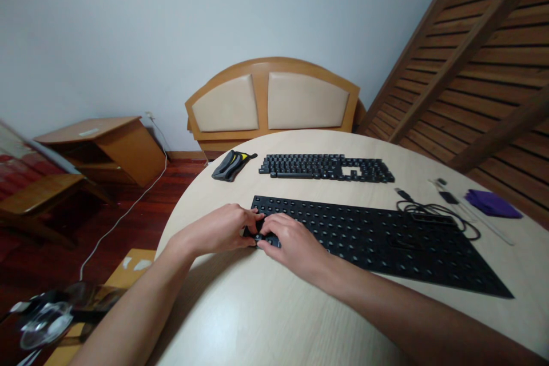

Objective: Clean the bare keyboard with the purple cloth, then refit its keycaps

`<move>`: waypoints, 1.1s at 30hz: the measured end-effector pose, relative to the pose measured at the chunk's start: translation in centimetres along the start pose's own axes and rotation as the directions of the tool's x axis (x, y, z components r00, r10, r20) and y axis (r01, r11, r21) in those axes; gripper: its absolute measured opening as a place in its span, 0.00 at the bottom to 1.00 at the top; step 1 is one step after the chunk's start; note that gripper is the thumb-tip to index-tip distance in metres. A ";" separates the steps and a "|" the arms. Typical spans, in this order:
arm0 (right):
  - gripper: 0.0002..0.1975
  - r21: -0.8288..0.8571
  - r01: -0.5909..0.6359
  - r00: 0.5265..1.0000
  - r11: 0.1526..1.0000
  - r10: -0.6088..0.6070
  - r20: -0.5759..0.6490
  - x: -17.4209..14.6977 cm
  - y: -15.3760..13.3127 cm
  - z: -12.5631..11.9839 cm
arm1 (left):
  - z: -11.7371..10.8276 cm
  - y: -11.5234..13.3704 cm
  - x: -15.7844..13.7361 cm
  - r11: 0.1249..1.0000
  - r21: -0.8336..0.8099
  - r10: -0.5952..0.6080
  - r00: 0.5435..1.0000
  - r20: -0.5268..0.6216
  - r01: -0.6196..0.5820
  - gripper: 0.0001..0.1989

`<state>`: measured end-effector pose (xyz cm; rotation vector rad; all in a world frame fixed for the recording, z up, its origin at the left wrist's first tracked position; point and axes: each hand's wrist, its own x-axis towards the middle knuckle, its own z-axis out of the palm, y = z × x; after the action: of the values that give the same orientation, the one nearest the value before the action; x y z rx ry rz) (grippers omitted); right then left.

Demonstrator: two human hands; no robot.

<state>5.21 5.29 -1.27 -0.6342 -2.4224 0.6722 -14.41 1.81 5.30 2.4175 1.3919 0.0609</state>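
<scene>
A black keyboard (364, 234) stripped of most of its keycaps lies at a slant on the round table. My left hand (231, 227) curls round its front left corner, fingers bent against the edge. From the right, my right hand (291, 238) meets it there, thumb and index finger pinched together. Between the fingertips shows a small dark keycap (258, 237); the fingers cover part of it. Behind the keyboard, loose black keycaps (300, 164) are set out in keyboard order, with a gap toward the right of the layout.
A grey and yellow pouch-like item (231, 166) rests at the table's back left. On the right are a coiled USB cable (465, 223), a thin light rod (486, 222), a small dark item (448, 198) and a purple cloth (493, 203). The table's (240, 309) rounded edge curves past my left arm.
</scene>
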 end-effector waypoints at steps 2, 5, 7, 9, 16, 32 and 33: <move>0.06 -0.018 0.007 1.000 1.000 -0.007 0.010 -0.1 -0.1 0.0 | 0.0 -0.1 0.0 1.000 -0.004 0.009 1.000 0.003 -0.009 0.05; 0.06 -0.050 0.018 1.000 0.999 -0.016 0.026 -0.1 -0.1 0.0 | 0.2 0.0 0.0 1.000 -0.006 0.011 1.000 -0.007 -0.011 0.04; 0.07 -0.057 0.024 0.999 0.998 -0.022 0.030 -0.1 -0.1 0.0 | 0.3 0.0 0.0 1.000 -0.008 0.012 1.000 -0.022 -0.012 0.03; 0.06 -0.048 0.027 0.999 0.998 -0.026 0.019 0.0 0.0 0.1 | 0.3 0.1 0.0 1.000 -0.009 0.011 1.000 -0.021 -0.011 0.04; 0.06 -0.042 0.054 0.998 0.998 -0.055 -0.024 -0.2 0.4 0.5 | 0.3 -0.3 0.0 1.000 -0.020 0.021 1.000 -0.013 -0.021 0.06; 0.06 -0.022 0.066 0.997 0.998 -0.066 -0.036 -0.3 0.1 0.2 | -0.1 -2.6 -0.2 0.953 -0.302 0.020 0.998 -0.058 -0.036 0.07; 0.06 -0.015 0.064 0.997 0.998 -0.064 -0.039 -0.4 0.1 0.1 | 0.0 -2.9 -0.1 0.941 -0.336 0.022 0.996 -0.082 -0.048 0.08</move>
<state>5.43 5.13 -1.55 -0.5679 -2.4020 0.6112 -16.86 3.03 4.43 2.1717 1.2518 0.3747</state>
